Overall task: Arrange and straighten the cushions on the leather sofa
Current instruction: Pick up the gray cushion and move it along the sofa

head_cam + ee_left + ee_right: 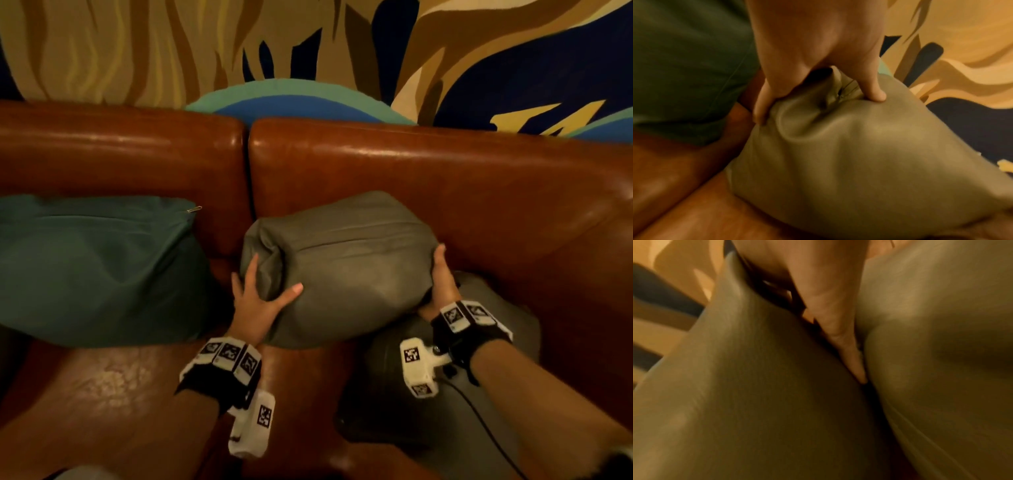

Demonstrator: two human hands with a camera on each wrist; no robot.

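Observation:
A grey cushion stands against the backrest of the brown leather sofa, held between both hands. My left hand grips its left end, thumb on the front face and fingers round the side. In the left wrist view the left hand digs into the puckered corner of the grey cushion. My right hand lies flat against the right end. Its fingers run straight between the held cushion and a second grey cushion; its thumb is hidden.
A dark green cushion leans on the backrest at the left, zip side up. The second grey cushion lies flat on the seat under my right forearm. Bare worn seat leather shows at front left. A patterned wall rises behind the sofa.

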